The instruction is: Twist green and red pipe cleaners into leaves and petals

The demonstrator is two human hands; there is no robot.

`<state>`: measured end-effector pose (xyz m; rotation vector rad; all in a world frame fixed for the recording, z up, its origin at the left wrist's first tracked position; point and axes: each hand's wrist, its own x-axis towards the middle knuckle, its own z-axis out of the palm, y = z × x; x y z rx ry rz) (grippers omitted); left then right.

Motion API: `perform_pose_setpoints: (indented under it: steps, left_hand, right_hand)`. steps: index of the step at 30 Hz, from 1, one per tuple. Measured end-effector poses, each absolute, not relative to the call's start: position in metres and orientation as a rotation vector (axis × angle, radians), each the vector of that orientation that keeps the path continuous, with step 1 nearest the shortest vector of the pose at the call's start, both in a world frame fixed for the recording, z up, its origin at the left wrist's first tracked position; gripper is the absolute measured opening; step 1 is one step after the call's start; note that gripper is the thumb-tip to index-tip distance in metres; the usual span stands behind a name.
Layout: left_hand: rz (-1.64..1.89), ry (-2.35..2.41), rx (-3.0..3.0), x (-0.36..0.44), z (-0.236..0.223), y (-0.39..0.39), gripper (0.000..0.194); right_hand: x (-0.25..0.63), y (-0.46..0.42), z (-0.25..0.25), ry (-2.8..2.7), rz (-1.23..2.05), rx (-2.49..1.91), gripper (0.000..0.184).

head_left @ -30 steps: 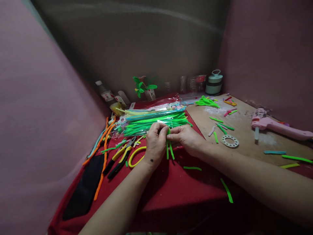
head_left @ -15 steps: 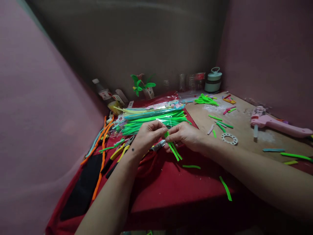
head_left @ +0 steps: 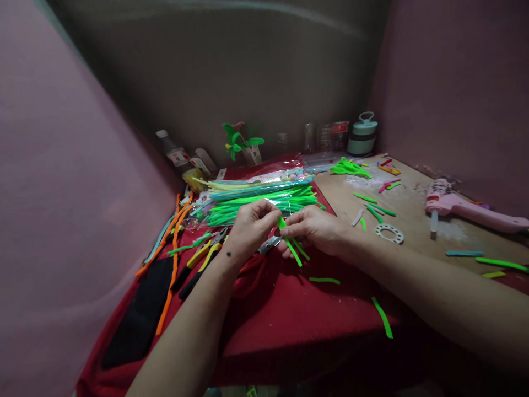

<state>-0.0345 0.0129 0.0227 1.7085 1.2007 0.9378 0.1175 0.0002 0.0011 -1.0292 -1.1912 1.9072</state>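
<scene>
Both my hands meet over the red cloth point(head_left: 289, 325), closed on bright green pipe cleaners point(head_left: 295, 252). My left hand point(head_left: 255, 225) pinches their upper end between thumb and fingers. My right hand point(head_left: 316, 227) grips them just below, from the right side. Two green ends hang down side by side under the fingers. Partly hidden behind my left hand, a pair of scissors point(head_left: 269, 245) lies on the cloth. Short cut green pieces point(head_left: 324, 280) lie in front of my right hand, another point(head_left: 382, 317) near the table edge.
Behind my hands lies a clear bag of pipe cleaners point(head_left: 260, 201). Pliers point(head_left: 202, 262), orange pipe cleaners point(head_left: 174, 270) and a black flat object point(head_left: 138, 314) are at left. A pink glue gun point(head_left: 471, 209) and white ring point(head_left: 389, 234) rest on the board at right.
My hands stay nearly in place, still pinching the green pipe cleaners. The hanging ends have tilted and risen slightly. The whole view has shifted a little.
</scene>
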Motion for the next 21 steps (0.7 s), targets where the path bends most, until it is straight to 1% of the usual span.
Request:
perform_pose_setpoints:
  steps: [4, 9, 13, 16, 21]
  left_hand:
    - [0.804, 1.078, 1.598, -0.0387, 0.0272, 0.0145, 0.016]
    - [0.669, 1.166, 1.584, -0.0421, 0.0327, 0.0135, 0.018]
    - [0.722, 1.234, 1.64, -0.0398, 0.0333, 0.0124, 0.014]
    - [0.831, 1.265, 1.628, -0.0379, 0.0317, 0.0131, 0.014]
    - [0.811, 1.072, 1.492, -0.0406, 0.0266, 0.0156, 0.017]
  right_hand:
    - [0.1199, 0.0009, 0.0018, -1.215, 1.952, -1.021, 0.01]
    - [0.12, 0.0001, 0.0001, -1.211, 1.991, -1.008, 0.007]
    - [0.1169, -0.002, 0.0005, -1.221, 1.948, -1.021, 0.005]
    - [0.115, -0.0029, 0.0018, -1.196, 1.91, -1.057, 0.009]
    - [0.1162, -0.0003, -0.0013, -1.19, 1.883, -1.008, 0.007]
